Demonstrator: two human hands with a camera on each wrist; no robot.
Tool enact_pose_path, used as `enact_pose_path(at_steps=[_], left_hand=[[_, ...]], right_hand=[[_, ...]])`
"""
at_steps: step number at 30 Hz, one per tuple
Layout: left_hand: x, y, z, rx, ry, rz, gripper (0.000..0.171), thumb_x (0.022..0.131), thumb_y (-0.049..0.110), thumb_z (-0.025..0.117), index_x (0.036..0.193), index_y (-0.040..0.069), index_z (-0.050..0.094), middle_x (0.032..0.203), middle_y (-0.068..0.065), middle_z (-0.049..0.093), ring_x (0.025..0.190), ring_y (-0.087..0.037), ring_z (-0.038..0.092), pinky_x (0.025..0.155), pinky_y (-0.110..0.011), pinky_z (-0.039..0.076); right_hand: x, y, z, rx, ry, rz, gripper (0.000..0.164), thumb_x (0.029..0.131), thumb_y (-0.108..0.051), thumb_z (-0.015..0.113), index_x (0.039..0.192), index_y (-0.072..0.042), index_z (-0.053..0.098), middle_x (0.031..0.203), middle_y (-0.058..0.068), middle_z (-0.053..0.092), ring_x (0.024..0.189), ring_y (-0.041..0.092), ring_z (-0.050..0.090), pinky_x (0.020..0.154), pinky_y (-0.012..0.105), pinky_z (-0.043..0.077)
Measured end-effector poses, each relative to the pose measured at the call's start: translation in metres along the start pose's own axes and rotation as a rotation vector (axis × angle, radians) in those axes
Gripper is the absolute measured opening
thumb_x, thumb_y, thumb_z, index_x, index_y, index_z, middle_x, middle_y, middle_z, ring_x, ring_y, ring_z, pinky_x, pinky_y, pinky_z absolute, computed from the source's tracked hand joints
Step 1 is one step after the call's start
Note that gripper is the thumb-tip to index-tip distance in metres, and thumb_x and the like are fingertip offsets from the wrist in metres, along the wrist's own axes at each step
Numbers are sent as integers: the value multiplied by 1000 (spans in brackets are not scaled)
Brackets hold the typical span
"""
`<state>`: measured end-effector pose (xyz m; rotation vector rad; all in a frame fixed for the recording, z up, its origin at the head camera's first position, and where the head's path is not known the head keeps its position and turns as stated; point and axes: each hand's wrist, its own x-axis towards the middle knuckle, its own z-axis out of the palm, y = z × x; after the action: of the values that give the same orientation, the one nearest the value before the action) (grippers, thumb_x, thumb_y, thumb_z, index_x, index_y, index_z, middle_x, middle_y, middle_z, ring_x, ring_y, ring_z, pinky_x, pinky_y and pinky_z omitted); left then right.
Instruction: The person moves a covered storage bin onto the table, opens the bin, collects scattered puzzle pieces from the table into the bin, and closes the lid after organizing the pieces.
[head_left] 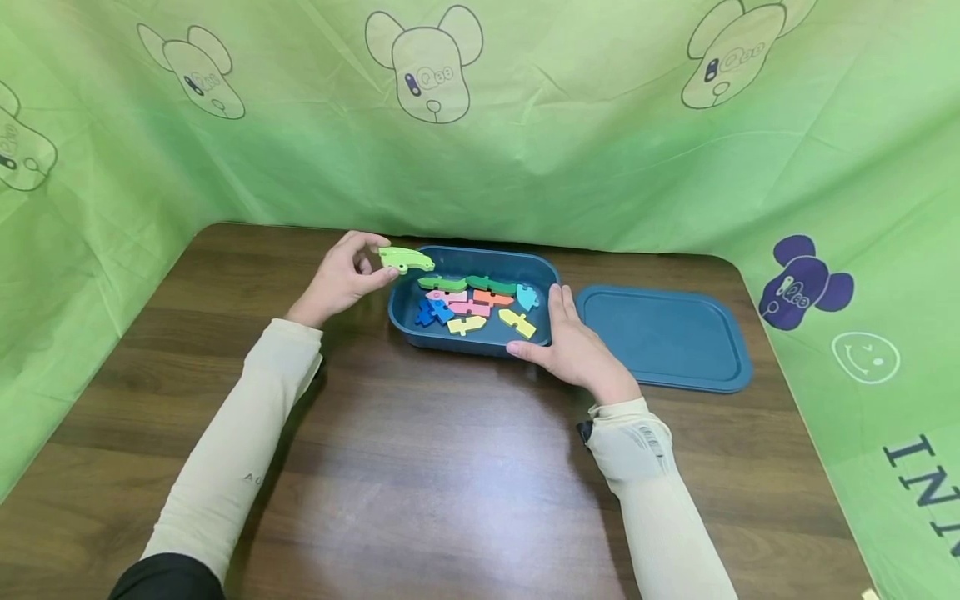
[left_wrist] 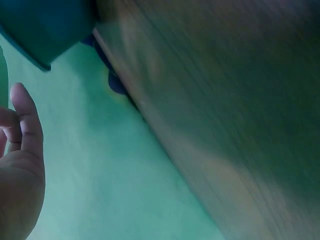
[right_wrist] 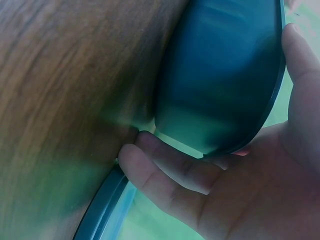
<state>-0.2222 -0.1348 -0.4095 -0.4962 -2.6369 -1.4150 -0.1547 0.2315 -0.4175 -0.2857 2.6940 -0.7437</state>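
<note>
At the far left corner of a dark blue box (head_left: 491, 331), my left hand (head_left: 339, 277) pinches a light green toy puzzle piece (head_left: 408, 259) between thumb and fingers, above the rim. Inside the box lie several colourful puzzle pieces: green (head_left: 442, 284), orange (head_left: 492, 298), pink (head_left: 468, 308), blue (head_left: 435, 312), light blue (head_left: 527, 297) and yellow (head_left: 517, 323). My right hand (head_left: 573, 346) touches the box's near right corner, its fingers extended along the right side and its thumb at the front rim. The left wrist view shows part of the left hand (left_wrist: 22, 170), but not the green piece.
A dark blue lid (head_left: 667, 337) lies flat to the right of the box, close to the right hand. Both rest on a brown wooden table (head_left: 442, 467). A green cloth (head_left: 525, 167) with printed cartoon heads hangs behind the table and along its sides.
</note>
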Motion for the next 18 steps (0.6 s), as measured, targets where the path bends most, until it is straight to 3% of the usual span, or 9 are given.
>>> enact_pose_path(at_steps=[8,18], left_hand=[[3,8,17,41,-79,24,48,89,24,78,128,3,61,114,-12,50,71,-22,48,64,-29,40],[3,16,31,116,-144,47,52,89,32,78,130,4,60,119,-11,50,79,-23,48,70,-35,41]], right_hand=[[-1,-2,-1,3,2,-5,122,88,-71,60,158,-4,-14,165,20,-14,151,41,4,116,57,19],[0,-1,-1,4,1,-2,120,90,-69,59,158,-6,-16,165,19,-16,150,43,6,116,58,19]])
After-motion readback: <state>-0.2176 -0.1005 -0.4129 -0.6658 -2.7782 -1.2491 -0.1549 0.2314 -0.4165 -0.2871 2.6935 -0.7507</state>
